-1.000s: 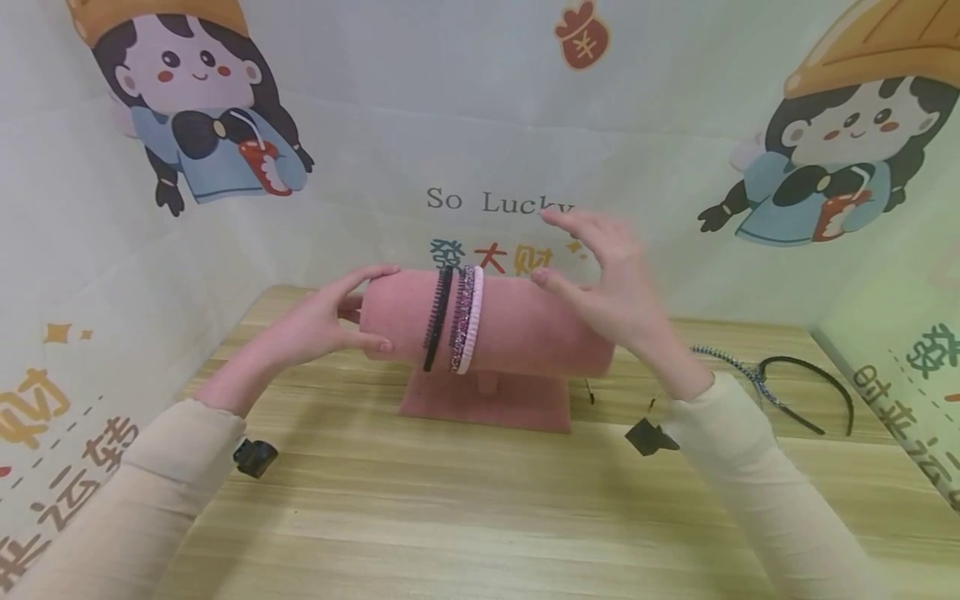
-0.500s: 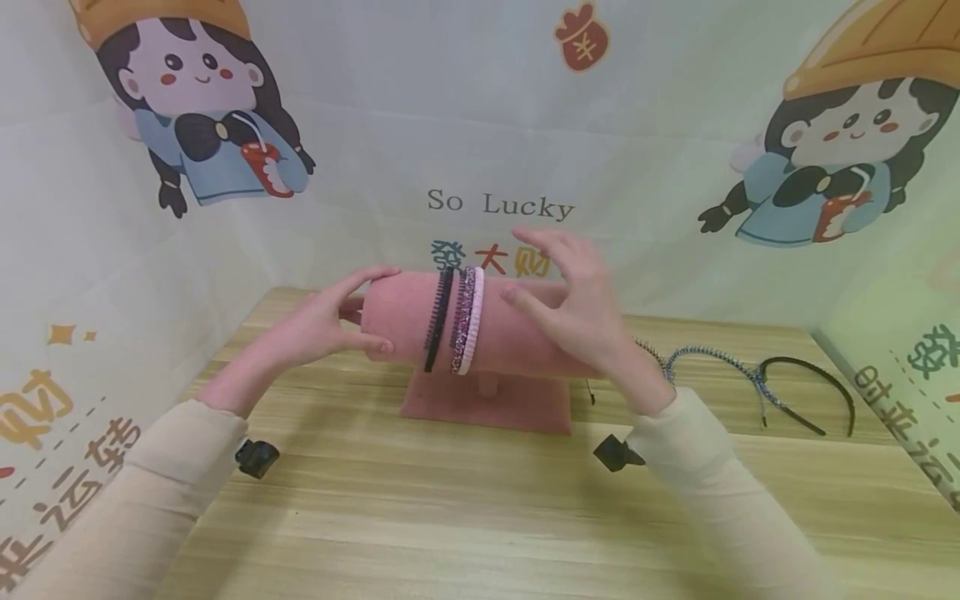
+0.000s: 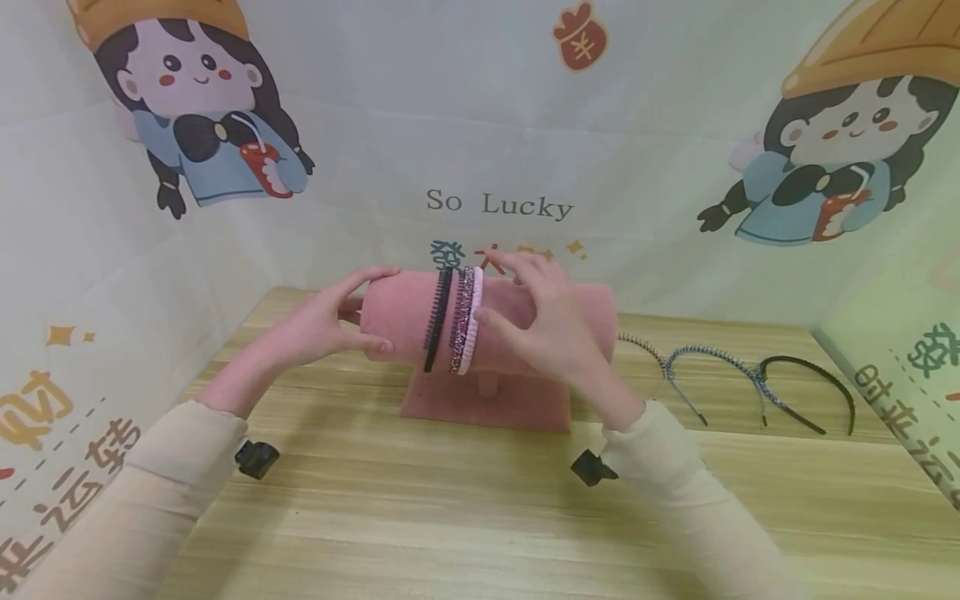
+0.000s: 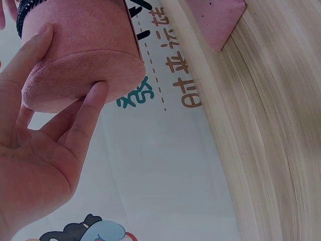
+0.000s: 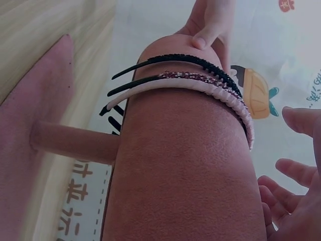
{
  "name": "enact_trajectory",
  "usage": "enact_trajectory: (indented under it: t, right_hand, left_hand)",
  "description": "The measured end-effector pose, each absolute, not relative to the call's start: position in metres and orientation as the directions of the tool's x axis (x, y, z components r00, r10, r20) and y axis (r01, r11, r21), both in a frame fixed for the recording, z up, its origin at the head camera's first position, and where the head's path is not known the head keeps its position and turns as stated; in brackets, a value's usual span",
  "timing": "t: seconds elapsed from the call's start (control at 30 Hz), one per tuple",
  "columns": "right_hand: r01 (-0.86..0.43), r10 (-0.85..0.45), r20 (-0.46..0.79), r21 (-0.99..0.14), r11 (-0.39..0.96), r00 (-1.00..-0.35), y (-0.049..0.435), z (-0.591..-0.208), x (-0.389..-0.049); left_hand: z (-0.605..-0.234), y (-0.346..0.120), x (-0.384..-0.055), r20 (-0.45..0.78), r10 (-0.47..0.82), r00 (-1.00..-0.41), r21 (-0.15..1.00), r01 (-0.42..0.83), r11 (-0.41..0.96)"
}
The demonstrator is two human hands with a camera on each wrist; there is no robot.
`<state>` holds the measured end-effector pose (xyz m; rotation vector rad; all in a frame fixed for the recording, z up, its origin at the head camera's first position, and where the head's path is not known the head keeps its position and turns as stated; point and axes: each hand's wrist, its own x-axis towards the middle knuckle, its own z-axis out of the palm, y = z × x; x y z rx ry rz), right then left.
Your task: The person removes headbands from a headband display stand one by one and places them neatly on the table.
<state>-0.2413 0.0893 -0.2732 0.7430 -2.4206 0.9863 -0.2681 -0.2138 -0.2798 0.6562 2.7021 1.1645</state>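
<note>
A pink velvety headband stand [image 3: 405,308] with a horizontal roll stands on the table. My left hand [image 3: 326,325] grips the roll's left end, thumb on the near side; in the left wrist view its fingers [image 4: 93,103] reach the flat end face. Around the roll sit a black headband [image 3: 437,329], a glittery purple headband [image 3: 461,329] and a pleated pink headband [image 3: 471,342]. Just right of the pink headband is my right hand [image 3: 555,329], thumb and fingers loosely spread, holding nothing. The right wrist view shows its fingertips [image 5: 293,120] apart from the pink headband.
Several headbands lie at the table's right, among them a blue toothed one [image 3: 708,350] and a black one [image 3: 843,383]. A printed cloth backdrop [image 3: 495,150] rises behind and beside the wooden table [image 3: 435,517]. Black wrist devices [image 3: 592,468] hang below both forearms.
My right hand has moved left along the roll toward the pink headband, uncovering more of the headbands on the right. The left hand and the stand stay put.
</note>
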Motion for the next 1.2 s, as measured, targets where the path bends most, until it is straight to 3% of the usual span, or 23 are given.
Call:
enact_trajectory:
  t: [0.27, 0.47, 0.63, 0.87, 1.2]
  right_hand:
    - [-0.555, -0.330, 0.500, -0.413, 0.722, -0.801, 0.084, -0.278, -0.242]
    - [-0.533, -0.354, 0.504, -0.271, 0.801, -0.788, 0.081, -0.283, -0.244]
    - [-0.539, -0.372, 0.505, -0.235, 0.809, -0.779, 0.082, -0.285, -0.245]
    - [-0.535, -0.377, 0.484, -0.243, 0.809, -0.790, 0.081, -0.283, -0.246]
    - [-0.566, -0.372, 0.469, -0.394, 0.724, -0.801, 0.090, -0.281, -0.248]
  left_hand:
    - [-0.280, -0.213, -0.268, 0.051, 0.434, -0.899, 0.722, 0.333, 0.606]
    - [-0.281, -0.213, -0.269, 0.052, 0.443, -0.895, 0.738, 0.333, 0.587]
    - [-0.281, -0.213, -0.269, 0.051, 0.443, -0.895, 0.738, 0.332, 0.587]
    - [-0.281, -0.214, -0.269, 0.062, 0.429, -0.901, 0.731, 0.334, 0.595]
    - [-0.280, -0.212, -0.267, 0.064, 0.413, -0.908, 0.712, 0.332, 0.619]
